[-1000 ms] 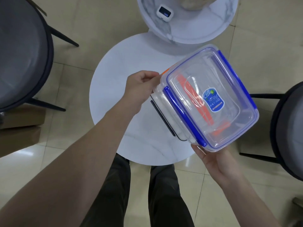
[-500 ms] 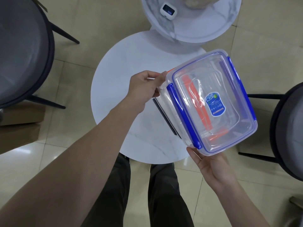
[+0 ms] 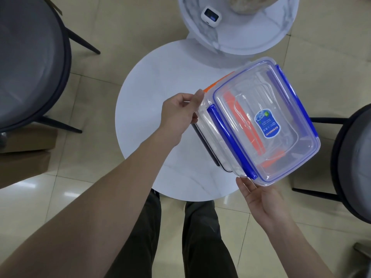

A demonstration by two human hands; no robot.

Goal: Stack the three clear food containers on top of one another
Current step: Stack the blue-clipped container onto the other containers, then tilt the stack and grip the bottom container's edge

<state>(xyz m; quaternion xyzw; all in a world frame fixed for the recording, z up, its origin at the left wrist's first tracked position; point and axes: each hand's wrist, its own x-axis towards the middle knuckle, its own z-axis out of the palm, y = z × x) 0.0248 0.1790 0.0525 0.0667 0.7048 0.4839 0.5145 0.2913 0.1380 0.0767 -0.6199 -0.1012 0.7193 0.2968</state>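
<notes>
1. Clear plastic makes the whole stack, so the coloured clips tell the containers apart: the blue-clip container [image 3: 267, 121] is on top, an orange-clip container [image 3: 218, 84] shows under it, and a dark-clip container [image 3: 204, 146] is lowest.
2. All three containers are already one on another, and the stack is held in the air over the right part of the round white surface [image 3: 160, 109], not resting on it as far as I can see.
3. The left hand [image 3: 178, 115] is closed on the left side of the stack, with the thumb at the upper corner. I think this grip presses the layers together so that none slides off.
4. The right hand [image 3: 259, 199] is open with the palm up, at the near corner of the stack. Its fingers go under, so I cannot tell how much they carry; probably it supports the weight from below.
5. The stack looks tilted and turned against the surface edge. In my judgement, the stacking is done, and only a level setting down remains.
6. A slip of the smooth lids is the main risk.
</notes>
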